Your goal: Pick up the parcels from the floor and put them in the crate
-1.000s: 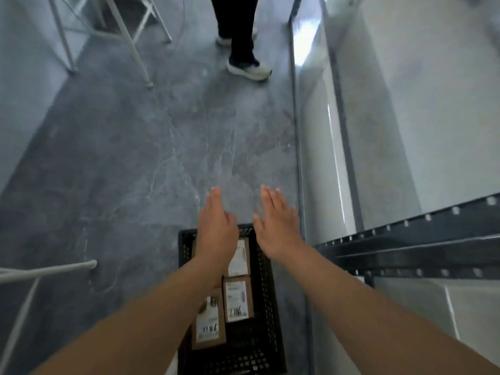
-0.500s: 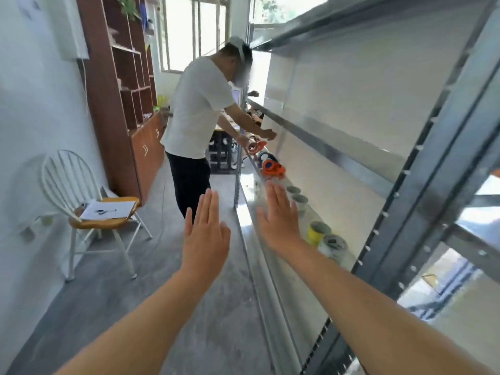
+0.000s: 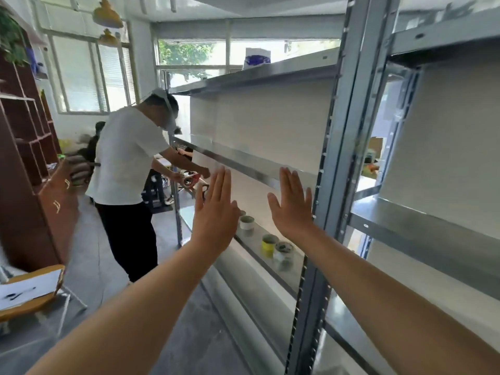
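- The person's two bare forearms reached up from the bottom edge, cut off there below the elbows.
- The left hand (image 3: 213, 212) was held upright with its back to the camera, fingers straight and pressed close together, thumb set a little apart toward the other hand; it held nothing.
- The right hand (image 3: 293, 205) stood the same way just beside it: fingers straight and together, thumb out to the left, touching nothing.
- The parcels and the crate lay outside the view, so their look and place could not be told.
- Low on the left, a pale wooden chair seat (image 3: 29, 299) carried a white sheet of paper (image 3: 25, 289) with dark marks too blurred to read; the chair was cut off by the edge.
- On the right ran a grey metal shelving rack (image 3: 338, 158) with perforated uprights.
- On its low shelf stood a yellow pot (image 3: 267, 243), a clear jar (image 3: 282, 254) touching it, and farther along a white pot (image 3: 246, 221), partly hidden behind the left hand.
- Beyond the hands, a person in a white T-shirt and black trousers (image 3: 127, 163) bent over the rack, holding a red object (image 3: 190, 180) that was hard to make out.
- A dark brown wooden bookcase (image 3: 27, 158) lined the left wall.
- Farthest off, a white and blue bag (image 3: 257, 58) sat on the top shelf before bright windows (image 3: 81, 77); its print was unreadable.
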